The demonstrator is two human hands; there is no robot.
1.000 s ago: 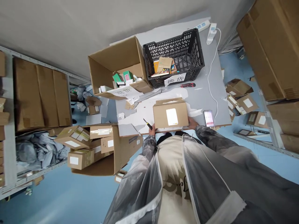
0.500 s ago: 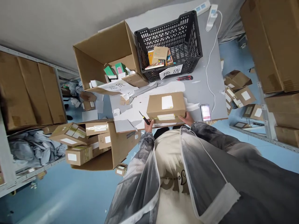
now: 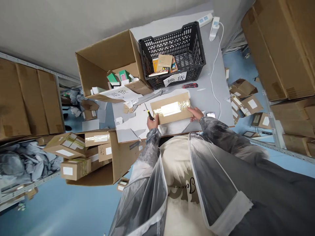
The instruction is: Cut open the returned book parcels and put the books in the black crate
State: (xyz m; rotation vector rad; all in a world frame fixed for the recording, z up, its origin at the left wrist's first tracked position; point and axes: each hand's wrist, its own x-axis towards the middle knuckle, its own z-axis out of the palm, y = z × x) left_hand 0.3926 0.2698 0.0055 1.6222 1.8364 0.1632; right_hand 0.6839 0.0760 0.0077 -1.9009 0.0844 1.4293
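A closed cardboard box (image 3: 157,118) is held between my hands just over the front of the table, its taped side with a white label turned up toward me. My left hand (image 3: 152,122) grips the box's left end and also holds a black-and-yellow utility knife (image 3: 150,115), blade pointing up and away. On the right end, my right hand (image 3: 195,113) is closed around the box's edge, thumb on top. Beyond the box lies a red-and-black utility knife (image 3: 189,86) on the table.
At the back stand an open carton (image 3: 105,55) with small boxes and a black crate (image 3: 200,62) with books. A phone (image 3: 211,114) and a white cable (image 3: 212,82) lie to the right. Another carton (image 3: 115,160) of parcels stands at the left, and shelves flank both sides.
The box has been tipped up and turned, so its taped, labelled side now faces me. Both hands have kept their grip and the knife has stayed in my left hand.
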